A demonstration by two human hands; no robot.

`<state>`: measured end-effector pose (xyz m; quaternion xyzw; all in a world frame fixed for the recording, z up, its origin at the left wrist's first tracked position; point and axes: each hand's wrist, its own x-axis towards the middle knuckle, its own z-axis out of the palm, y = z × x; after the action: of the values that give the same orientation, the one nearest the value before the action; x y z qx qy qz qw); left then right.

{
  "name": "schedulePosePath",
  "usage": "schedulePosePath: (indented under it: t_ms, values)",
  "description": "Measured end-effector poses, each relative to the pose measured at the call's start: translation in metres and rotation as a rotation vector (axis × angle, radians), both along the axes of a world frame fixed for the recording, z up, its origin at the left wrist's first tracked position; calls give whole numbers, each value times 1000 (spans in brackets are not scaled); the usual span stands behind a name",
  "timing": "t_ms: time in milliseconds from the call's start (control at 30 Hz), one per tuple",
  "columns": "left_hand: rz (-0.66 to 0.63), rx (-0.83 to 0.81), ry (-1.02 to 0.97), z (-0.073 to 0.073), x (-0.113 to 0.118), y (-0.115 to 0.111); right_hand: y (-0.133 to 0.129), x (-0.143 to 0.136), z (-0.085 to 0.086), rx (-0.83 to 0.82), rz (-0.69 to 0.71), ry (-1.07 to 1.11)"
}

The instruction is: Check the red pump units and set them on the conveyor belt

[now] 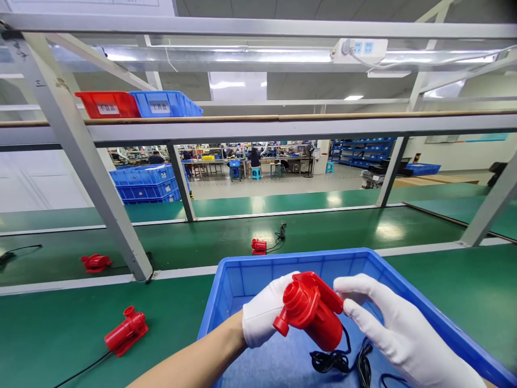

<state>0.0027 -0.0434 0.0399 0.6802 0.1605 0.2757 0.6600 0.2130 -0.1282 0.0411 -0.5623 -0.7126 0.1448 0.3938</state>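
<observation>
A red pump (313, 311) with a round threaded port, a side spout and a flat base is held up over a blue bin (291, 262). My left hand (269, 310) grips it from behind, its fingers partly hidden by the pump. At the base's right end, my right hand (398, 326) has curved fingers, with fingertip and thumb at the corner of the base. Both hands wear white gloves. From the pump a black cable (331, 361) hangs into the bin, where bundled loops of cable (363, 364) lie.
Another red pump (127, 330) lies on the green bench (173, 345) at left. Beyond the white rail are two more, one red pump (96, 263) at left and a red pump (259, 246) mid-belt. A slanted post (100, 178) stands left; overhead, a shelf holds red (107, 104) and blue boxes (165, 103).
</observation>
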Motion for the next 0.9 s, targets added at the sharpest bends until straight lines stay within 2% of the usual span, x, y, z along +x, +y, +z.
schedulePosePath:
  t_ms: [133, 267, 400, 467, 567, 667, 733, 767, 833, 867, 900]
  values:
    - [-19, -15, -63, -3, 0, 2, -1, 1, 2, -1, 38, -58]
    - [-37, -55, -131, -5, 3, 0, -2, 5, -11, 255, -72, -195]
    - [-2, -162, -133, -7, 11, -4, 3, -1, -19, 410, -67, -397]
    - [40, -158, -128, -9, 15, -5, 8, -10, -19, 395, -68, -451]
    - [118, -115, -132, -14, 19, -6, 17, -23, -12, 268, -94, -447]
    - [128, -110, -44, -18, 21, -7, 27, -18, 7, 34, -111, -325]
    - [98, -104, 75, -19, 21, -10, 38, 4, 29, -86, -105, -240]
    - [85, -68, 145, -20, 21, -11, 45, 21, 42, -113, -107, -223]
    - [77, 91, 306, -23, 20, -13, 64, 68, 72, -99, -204, -247]
    - [89, 209, 398, -24, 19, -12, 74, 96, 89, -96, -295, -296]
    - [107, 327, 486, -26, 18, -10, 85, 125, 106, -86, -453, -355]
